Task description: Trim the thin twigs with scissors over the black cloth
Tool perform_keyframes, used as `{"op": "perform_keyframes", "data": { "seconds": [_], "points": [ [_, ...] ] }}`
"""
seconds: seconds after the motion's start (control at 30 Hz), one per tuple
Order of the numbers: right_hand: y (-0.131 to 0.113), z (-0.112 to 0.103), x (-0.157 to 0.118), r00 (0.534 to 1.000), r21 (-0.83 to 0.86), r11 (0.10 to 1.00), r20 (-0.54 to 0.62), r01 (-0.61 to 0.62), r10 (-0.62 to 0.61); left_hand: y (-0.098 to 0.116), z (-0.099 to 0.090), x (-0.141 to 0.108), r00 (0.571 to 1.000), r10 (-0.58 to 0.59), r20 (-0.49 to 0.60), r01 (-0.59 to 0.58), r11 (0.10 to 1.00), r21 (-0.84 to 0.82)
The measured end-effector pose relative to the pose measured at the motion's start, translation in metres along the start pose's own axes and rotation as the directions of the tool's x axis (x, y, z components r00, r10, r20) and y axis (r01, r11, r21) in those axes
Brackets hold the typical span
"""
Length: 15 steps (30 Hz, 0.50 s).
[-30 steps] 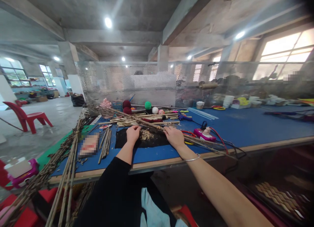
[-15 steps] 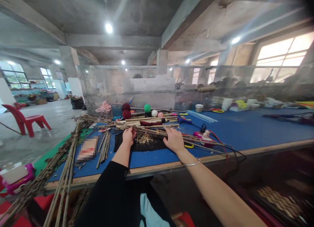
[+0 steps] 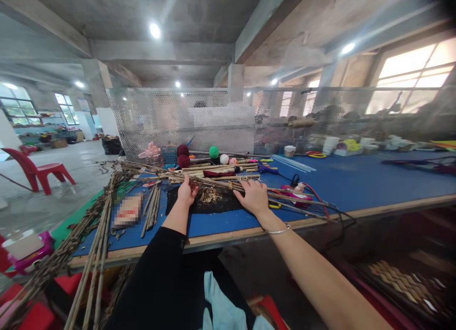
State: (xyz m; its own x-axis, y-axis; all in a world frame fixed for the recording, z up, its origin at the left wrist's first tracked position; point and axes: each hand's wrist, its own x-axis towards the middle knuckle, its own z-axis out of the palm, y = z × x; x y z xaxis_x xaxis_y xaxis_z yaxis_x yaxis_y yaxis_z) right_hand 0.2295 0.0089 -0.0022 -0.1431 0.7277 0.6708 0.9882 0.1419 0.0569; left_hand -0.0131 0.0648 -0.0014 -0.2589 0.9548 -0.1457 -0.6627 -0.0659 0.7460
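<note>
Two hands (image 3: 252, 197) at one stick bundle (image 3: 217, 182), two maroon balls (image 3: 183, 161) beyond

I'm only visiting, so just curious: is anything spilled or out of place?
Pale bits lie loose on the black cloth, like a spill, and long sticks overhang the table at left, which looks untidy.

Both hands (image 3: 217, 195) forward, fingers curved.

Single head-worn view, facing forward, angled down
</note>
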Motion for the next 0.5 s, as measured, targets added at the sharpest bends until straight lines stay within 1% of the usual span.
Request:
{"op": "perform_keyframes", "data": {
  "seconds": [0.07, 0.17, 0.27, 0.4, 0.5],
  "points": [
    [-0.0002, 0.0021, 0.0, 1.0, 0.001, 1.0, 0.004, -0.008, 0.008, -0.0027, 0.0001, 0.0045, 1.0, 0.009, 0.003, -0.009, 1.0, 0.001],
    [-0.0001, 0.0057, 0.0006, 1.0, -0.012, 1.0, 0.023, -0.018, 0.019, -0.0064, 0.0008, 0.0094, 1.0, -0.01, 0.01, 0.01, 1.0, -0.019],
    [0.0006, 0.0072, 0.0013, 0.999, -0.02, 1.0, 0.039, -0.002, 0.003, -0.0086, 0.0018, 0.0107, 1.0, -0.014, 0.015, 0.014, 1.0, -0.019],
    [0.0024, 0.0075, 0.0015, 1.0, 0.004, 1.0, -0.005, 0.022, -0.022, -0.0078, 0.0037, 0.0075, 1.0, 0.01, -0.009, -0.01, 1.0, -0.009],
    [0.0035, 0.0079, 0.0016, 0.999, 0.018, 0.999, -0.035, 0.03, -0.029, -0.0053, 0.0053, 0.0033, 1.0, -0.017, -0.011, 0.017, 1.0, -0.009]
  ]
}}
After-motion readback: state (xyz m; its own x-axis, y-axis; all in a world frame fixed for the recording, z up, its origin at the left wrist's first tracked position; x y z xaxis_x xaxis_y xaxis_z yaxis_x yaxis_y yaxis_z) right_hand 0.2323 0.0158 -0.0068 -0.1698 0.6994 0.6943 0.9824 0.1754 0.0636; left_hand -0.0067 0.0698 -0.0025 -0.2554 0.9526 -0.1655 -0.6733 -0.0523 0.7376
